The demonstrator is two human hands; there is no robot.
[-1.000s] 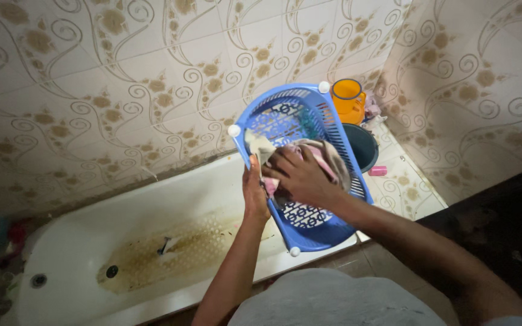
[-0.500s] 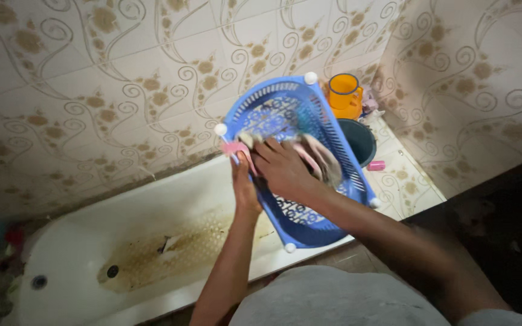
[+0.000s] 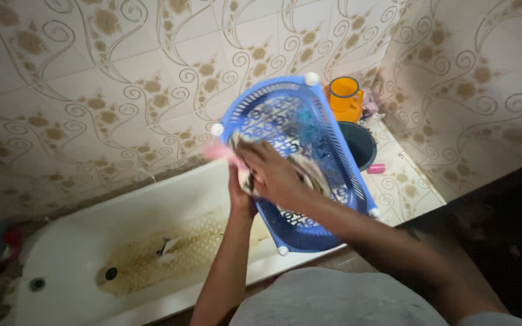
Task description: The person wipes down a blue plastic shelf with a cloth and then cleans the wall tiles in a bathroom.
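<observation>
Rag slid up-left across the basket since a second ago. Right hand closed on rag, pressing it inside basket; left hand grips basket's edge over the tub. Best: steady basket, firm overlapping strokes.

The stained white bathtub carries the blue plastic basket on its rim. Beside it, a tiled ledge bears an orange plastic cup, a dark round bucket and a small pink object.
</observation>
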